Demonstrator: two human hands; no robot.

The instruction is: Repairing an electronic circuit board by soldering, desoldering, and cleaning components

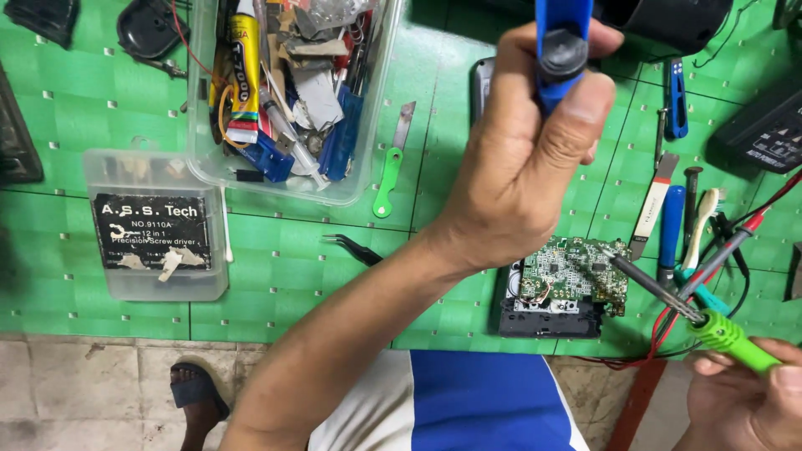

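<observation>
Two bare hands are at work over a green mat with a square grid pattern (276, 276). Raised close to the camera, the left hand (518, 159) is closed in a fist around a blue plastic tool with a black round cap (561, 52), thumb pressed against the tool's side, fingers curled tight. At the lower right corner, the right hand (743, 401) pinches the bright green handle of a soldering iron (728, 336), whose dark metal shaft slants up and left so that its tip rests on a green circuit board (575, 271). That board sits in a black plastic casing (547, 319), which lies on the mat near its front edge, below the left wrist. Red and black wires (756, 224) run across the mat just beside the iron. To the right of the board lie a flat metal blade, a blue-handled tool (671, 225) and a toothbrush-like brush, close together. A clear plastic tub filled with tubes, scrap pieces and small tools (288, 92) stands at the upper middle of the mat, with a small clear box bearing a black label (157, 225) just left of it and partly touching it. Black pointed tweezers (351, 248) and a green-handled blade (388, 171) lie near the tub.
</observation>
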